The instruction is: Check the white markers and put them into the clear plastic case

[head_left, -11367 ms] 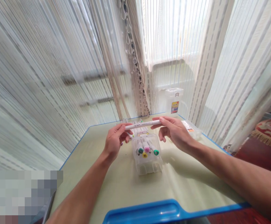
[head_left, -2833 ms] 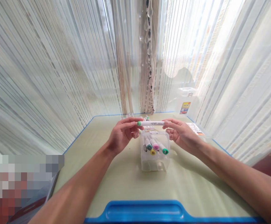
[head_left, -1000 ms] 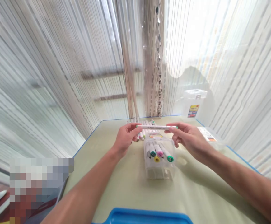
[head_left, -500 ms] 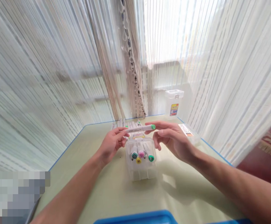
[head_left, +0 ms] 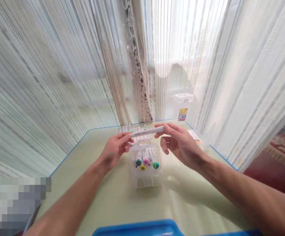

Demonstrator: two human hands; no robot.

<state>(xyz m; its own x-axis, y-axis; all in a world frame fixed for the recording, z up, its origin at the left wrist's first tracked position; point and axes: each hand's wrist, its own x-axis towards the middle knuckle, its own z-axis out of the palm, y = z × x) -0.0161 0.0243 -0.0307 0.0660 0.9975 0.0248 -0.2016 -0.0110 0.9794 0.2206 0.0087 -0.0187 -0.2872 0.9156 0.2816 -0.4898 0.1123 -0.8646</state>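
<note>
Nearest, clear case [head_left: 146, 182]: on the surface [head_left: 117, 203], below and between the hands, markers inside with caps [head_left: 156, 166] facing this way, green, yellow and pink; marks on them too small to read.
Left hand [head_left: 112, 150]: pinching one end of the white marker [head_left: 146, 132].
Right hand [head_left: 181, 144]: clamped likewise on its green-tipped other end.
White marker: held between both hands above the case, slightly tilted; dark barrel print, too blurred to read.
Good handling: I'd judge a light fingertip pinch at each end best, leaving the print uncovered.
Loose markers [head_left: 127, 127]: just beyond the hands, partly hidden.
Flat clear box [head_left: 201, 141]: beyond the right hand, white-and-orange label [head_left: 194, 136], illegible.
Tall clear box [head_left: 183, 103]: farther still; yellow-and-blue label [head_left: 183, 115], no brand I can make out.
</note>
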